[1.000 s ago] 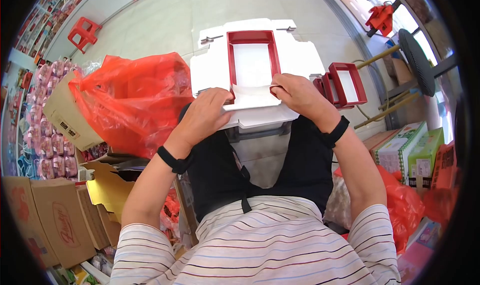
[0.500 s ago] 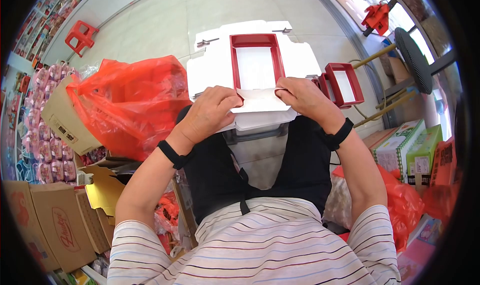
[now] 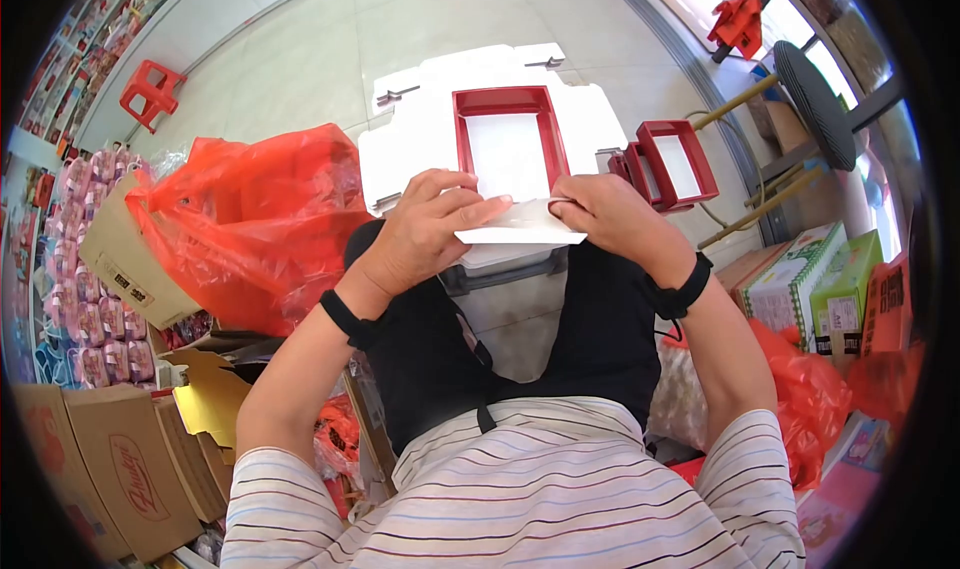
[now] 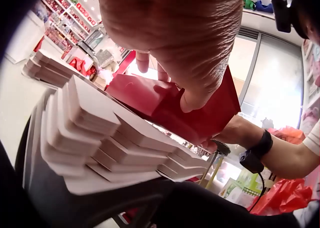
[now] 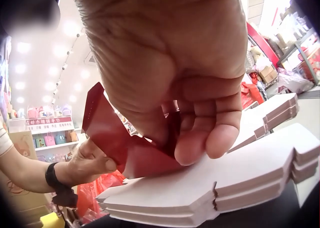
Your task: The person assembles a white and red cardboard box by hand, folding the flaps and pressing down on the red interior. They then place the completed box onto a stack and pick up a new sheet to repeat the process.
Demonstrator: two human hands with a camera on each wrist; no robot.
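Red box (image 3: pixel 551 139) — left hand (image 3: pixel 425 221) and right hand (image 3: pixel 620 216) — near end

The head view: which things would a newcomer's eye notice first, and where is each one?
Probably first the dark red box with a white inside, lying on a stack of white sheets between the left hand and the right hand. Next, the big bright red plastic bag to the left of the stack. Then perhaps the smaller red-rimmed box just to the right of the stack.
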